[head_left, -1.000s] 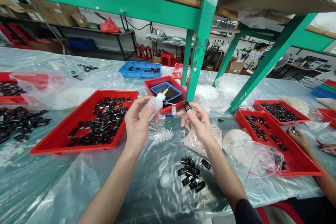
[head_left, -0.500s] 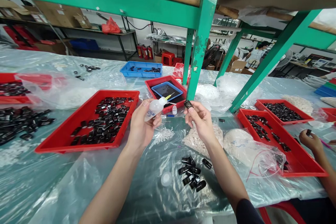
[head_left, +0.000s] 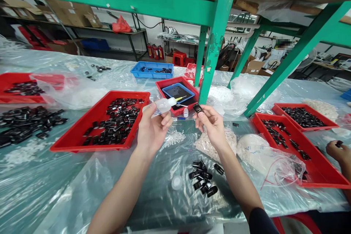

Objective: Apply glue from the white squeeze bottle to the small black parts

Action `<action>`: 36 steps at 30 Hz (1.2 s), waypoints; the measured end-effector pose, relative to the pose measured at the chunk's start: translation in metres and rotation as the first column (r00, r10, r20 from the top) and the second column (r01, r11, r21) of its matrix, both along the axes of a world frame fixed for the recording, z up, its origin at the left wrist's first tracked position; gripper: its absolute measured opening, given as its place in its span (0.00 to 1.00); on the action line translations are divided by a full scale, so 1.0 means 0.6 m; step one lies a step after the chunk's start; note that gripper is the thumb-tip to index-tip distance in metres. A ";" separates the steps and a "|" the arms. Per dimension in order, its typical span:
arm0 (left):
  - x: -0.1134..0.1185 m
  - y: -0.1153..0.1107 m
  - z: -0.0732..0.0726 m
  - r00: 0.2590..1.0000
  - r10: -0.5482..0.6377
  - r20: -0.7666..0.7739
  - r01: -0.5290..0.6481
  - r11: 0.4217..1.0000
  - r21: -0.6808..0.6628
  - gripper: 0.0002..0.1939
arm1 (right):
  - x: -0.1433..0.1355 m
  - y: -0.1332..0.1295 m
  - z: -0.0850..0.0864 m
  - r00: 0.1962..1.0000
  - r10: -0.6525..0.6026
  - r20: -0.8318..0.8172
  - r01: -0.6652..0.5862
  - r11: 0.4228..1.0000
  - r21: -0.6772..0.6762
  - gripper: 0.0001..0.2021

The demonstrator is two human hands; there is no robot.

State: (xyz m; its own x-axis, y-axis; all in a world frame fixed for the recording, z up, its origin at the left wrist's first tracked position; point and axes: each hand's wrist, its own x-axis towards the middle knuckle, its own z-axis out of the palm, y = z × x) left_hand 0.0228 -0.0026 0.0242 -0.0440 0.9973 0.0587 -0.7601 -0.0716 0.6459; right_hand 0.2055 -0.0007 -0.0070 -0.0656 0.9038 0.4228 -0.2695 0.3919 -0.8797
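Left hand (head_left: 154, 128) gripping a translucent white plastic squeeze bottle (head_left: 162, 106) with a yellow needle tip. Bottle lies nearly level in the air above the plastic-covered table (head_left: 109, 179); long axis runs left to right, the tip aimed rightward and slightly up, toward the other hand.

Right hand (head_left: 210, 123) pinching a small glossy black oblong piece (head_left: 197, 108) between thumb and fingers, also aloft. Its long axis slants, upper end to the left, lower end running into the fingertips. Needle and piece apart, near each other.

Below, between the forearms: a loose heap of black pieces (head_left: 202, 176). Large red plastic tray (head_left: 65, 139) of similar pieces, left of the bottle.
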 end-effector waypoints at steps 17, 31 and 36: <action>-0.004 0.005 -0.005 0.988 0.125 -0.087 -0.120 0.991 0.060 0.25 | -0.006 -0.009 0.005 0.997 0.038 0.067 -0.040 0.999 0.034 0.16; 0.000 0.002 -0.008 0.957 0.220 -0.187 -0.199 0.972 0.125 0.20 | -0.006 -0.010 0.005 0.994 0.037 0.106 -0.042 0.998 0.039 0.16; 0.000 0.004 -0.011 0.954 0.232 -0.191 -0.212 0.970 0.124 0.20 | -0.006 -0.009 0.005 0.994 0.047 0.097 -0.052 0.998 0.046 0.15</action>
State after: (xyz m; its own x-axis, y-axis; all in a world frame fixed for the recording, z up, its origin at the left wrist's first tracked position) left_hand 0.0225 0.0000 0.0174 -0.2404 0.9521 0.1890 -0.5718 -0.2962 0.7650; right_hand 0.2019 -0.0064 -0.0041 -0.1517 0.8771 0.4557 -0.2053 0.4231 -0.8825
